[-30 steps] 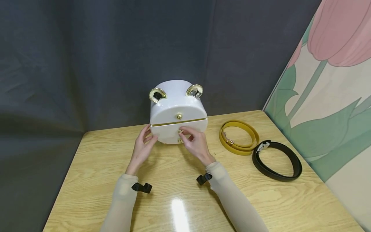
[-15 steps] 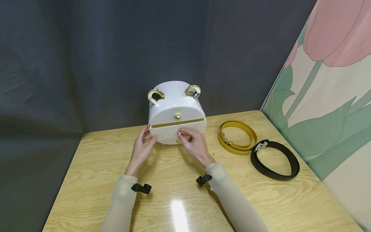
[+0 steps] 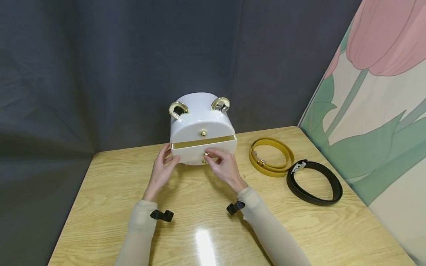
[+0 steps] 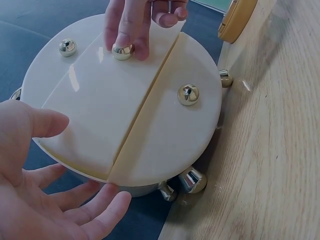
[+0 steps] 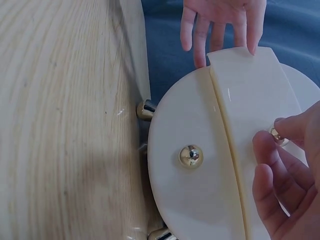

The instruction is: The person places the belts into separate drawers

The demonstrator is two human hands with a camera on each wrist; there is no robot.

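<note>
A white round jewelry box with gold ear-shaped rings stands at the back of the table. Its middle drawer is pulled partway out, leaving a gap beneath the top front. My right hand pinches that drawer's gold knob between thumb and fingers. On the box's left side is my left hand, fingers extended along the side and thumb at the end of the drawer front. The lower drawer's knob and the top one's knob are untouched.
To the right, a coiled yellow belt lies on the wooden table, beside a coiled black belt. A dark curtain hangs right behind the box. A tulip-patterned wall panel borders the table's right side.
The middle drawer has slid farther out toward me with my right hand on its knob, and the gap above it has widened. My left hand has stayed at the box's side.
</note>
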